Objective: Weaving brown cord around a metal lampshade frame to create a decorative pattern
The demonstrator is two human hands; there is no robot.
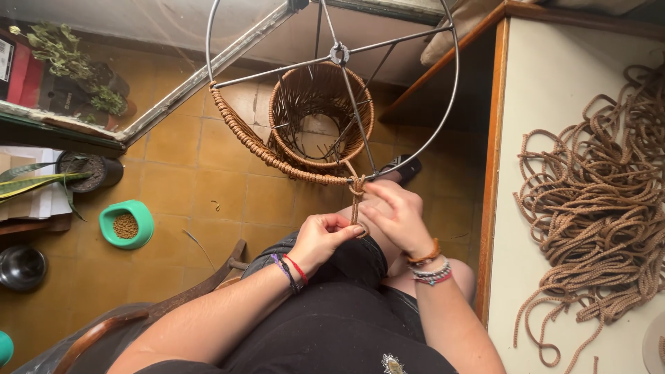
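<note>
- The left hand [323, 235] reaches in from the near left, wrist cocked, fingers curled tight and pinching the brown braided cord [357, 206] just below the knot.
- The right hand [393, 215] comes in from the near right, palm down, fingers bent over the same cord and closed on it, touching the left hand's fingertips.
- The cord hangs from the near rim of a round grey metal wire frame [454, 76] with thin spokes meeting at a small centre ring.
- A row of tight, ribbed brown knots [255, 144] covers the frame's left-near arc.
- A smaller ring wrapped in the same cord [320, 114] shows through the frame, farther off.
- On the right, a loose, tangled heap of brown cord [599, 201] lies on the pale counter [516, 138] with a wooden edge.
</note>
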